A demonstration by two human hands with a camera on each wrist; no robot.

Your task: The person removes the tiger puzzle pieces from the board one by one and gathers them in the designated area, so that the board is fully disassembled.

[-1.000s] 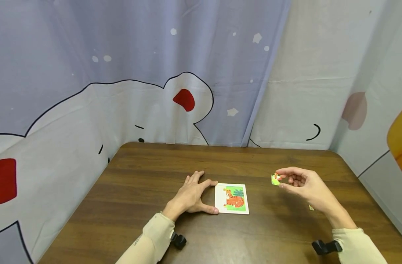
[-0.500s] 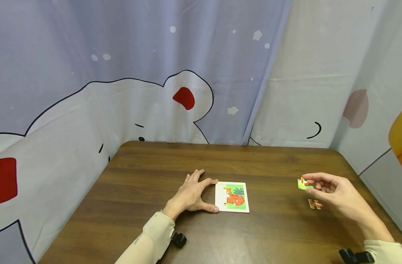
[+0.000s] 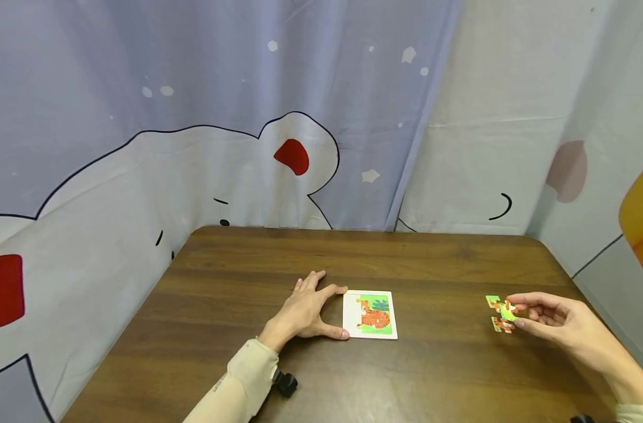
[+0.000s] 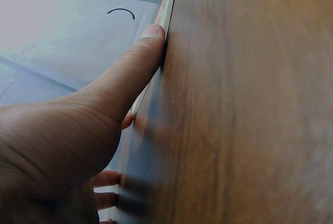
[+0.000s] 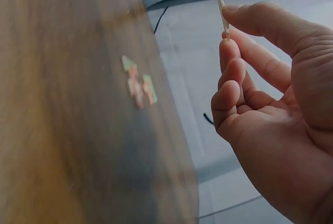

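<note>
A square puzzle board (image 3: 349, 314) lies on the table, white along its left side and showing a striped tiger on green. My left hand (image 3: 300, 314) holds it by the left corners, thumb at the near one and index finger at the far one. My right hand (image 3: 569, 326) pinches a small puzzle piece (image 3: 508, 312) between thumb and index finger; the right wrist view shows this piece edge-on (image 5: 222, 13), off the table. Beneath and just left of it lie loose puzzle pieces (image 5: 136, 82), partly hidden in the head view; one has tiger stripes (image 3: 502, 325).
The brown wooden table (image 3: 258, 258) has rounded far corners. A printed curtain (image 3: 221, 170) hangs behind it and along both sides. Dark wood separates the board from the loose pieces on the right.
My right hand has moved right and a little nearer, carrying the pinched puzzle piece from beside the board to over the loose pieces. The left hand and board stay put.
</note>
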